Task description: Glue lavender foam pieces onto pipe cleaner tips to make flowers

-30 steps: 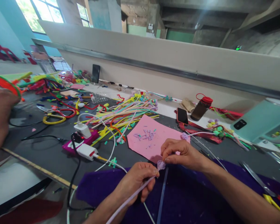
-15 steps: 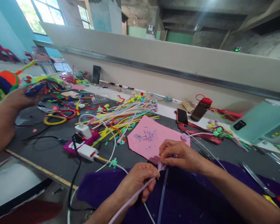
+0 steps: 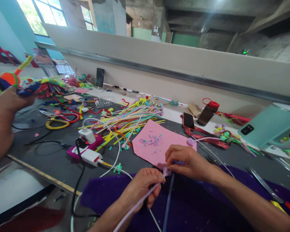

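Note:
My left hand (image 3: 147, 185) is closed in a pinch around a lilac pipe cleaner (image 3: 137, 204), whose long end runs down towards me over the forearm. Just past these fingertips sits a small lilac tuft (image 3: 167, 171) at the stem's end. My right hand (image 3: 186, 162) pinches that tuft from the other side, and a bit of blue-violet material shows by its fingers. Both hands are over a dark purple cloth (image 3: 106, 193). Beyond them lies a pink sheet (image 3: 164, 148) scattered with short lilac clippings (image 3: 153, 140).
Another person's hand (image 3: 9, 100) at left holds a colourful item. Bundled pipe cleaners (image 3: 132, 117), scissors (image 3: 62, 120) and a power strip (image 3: 74, 153) with cables stand left. At right are a phone (image 3: 188, 120), a bottle (image 3: 208, 112), a mint-green box (image 3: 273, 127) and more scissors (image 3: 265, 183).
My hands stay almost where they were, still pinching the lilac tuft and stem. The other person's hand at left has moved slightly left with its colourful item.

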### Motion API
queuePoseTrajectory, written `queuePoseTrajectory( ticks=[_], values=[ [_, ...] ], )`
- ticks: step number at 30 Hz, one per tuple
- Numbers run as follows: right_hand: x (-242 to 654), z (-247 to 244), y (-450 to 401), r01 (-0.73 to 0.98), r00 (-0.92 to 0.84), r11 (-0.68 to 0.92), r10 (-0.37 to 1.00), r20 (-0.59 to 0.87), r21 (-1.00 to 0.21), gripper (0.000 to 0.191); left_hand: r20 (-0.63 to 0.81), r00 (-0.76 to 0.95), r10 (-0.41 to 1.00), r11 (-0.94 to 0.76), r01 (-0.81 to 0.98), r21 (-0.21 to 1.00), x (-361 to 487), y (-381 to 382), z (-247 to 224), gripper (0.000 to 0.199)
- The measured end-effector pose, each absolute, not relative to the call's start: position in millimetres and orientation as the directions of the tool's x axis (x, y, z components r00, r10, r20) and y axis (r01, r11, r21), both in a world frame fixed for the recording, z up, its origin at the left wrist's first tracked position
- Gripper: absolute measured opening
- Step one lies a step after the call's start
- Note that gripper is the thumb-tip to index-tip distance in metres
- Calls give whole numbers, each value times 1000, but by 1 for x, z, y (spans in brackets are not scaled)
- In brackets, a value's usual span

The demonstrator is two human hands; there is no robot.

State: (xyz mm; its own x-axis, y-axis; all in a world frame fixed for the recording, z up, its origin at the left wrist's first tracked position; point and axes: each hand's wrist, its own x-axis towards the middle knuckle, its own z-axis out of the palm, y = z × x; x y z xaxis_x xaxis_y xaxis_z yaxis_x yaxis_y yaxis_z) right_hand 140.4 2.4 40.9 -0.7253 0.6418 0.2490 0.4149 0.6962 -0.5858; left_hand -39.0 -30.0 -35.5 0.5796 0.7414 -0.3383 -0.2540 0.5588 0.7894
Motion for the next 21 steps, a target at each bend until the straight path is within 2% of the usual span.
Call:
queuePoseTrajectory(
  ticks=[21],
  values=[
    [142, 38, 6, 371, -799, 776, 547, 252, -510, 12, -376, 572, 729, 613, -300, 731, -41, -30, -33, 14]
  ],
)
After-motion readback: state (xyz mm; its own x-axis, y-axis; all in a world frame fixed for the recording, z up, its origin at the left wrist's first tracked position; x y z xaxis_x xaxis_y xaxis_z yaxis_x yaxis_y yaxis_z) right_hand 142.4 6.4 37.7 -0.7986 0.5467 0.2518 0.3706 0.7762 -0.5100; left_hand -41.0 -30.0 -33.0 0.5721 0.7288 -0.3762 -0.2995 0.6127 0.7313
